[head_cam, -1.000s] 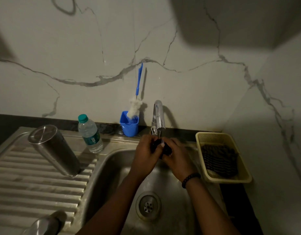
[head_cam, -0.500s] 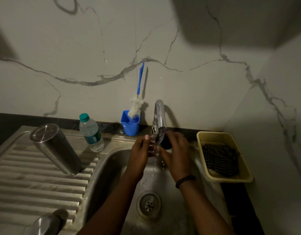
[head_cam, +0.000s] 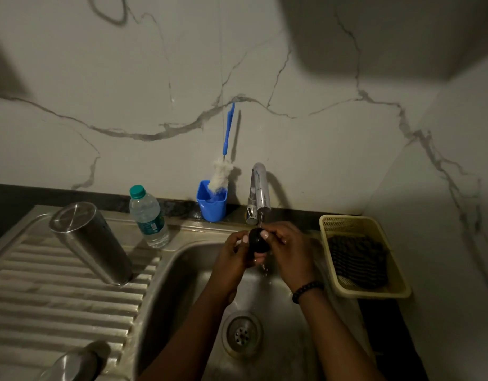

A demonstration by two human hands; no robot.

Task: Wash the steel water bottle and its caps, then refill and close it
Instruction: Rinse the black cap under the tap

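Dim kitchen, seen from above: a steel sink (head_cam: 182,270) with a ridged draining surface (head_cam: 58,312) on the left. Nearest, at the bottom edge, lies a blurred steel piece (head_cam: 72,364), perhaps another cap; it is hard to tell. Over the basin, both hands meet under the running tap (head_cam: 259,193), likely to rinse. The left hand (head_cam: 232,257) and right hand (head_cam: 289,251) curl their fingers (head_cam: 265,235) around a small dark cap (head_cam: 259,240), gripping it from either side while water drips below. Further left, the steel water bottle (head_cam: 91,243) stands mouth down on the draining ridges, probably to drain. Behind it stands a plastic bottle (head_cam: 149,215), then a blue cup holding a bottle brush (head_cam: 223,171) against the marble wall. A yellow basket (head_cam: 397,287) sits to the right.
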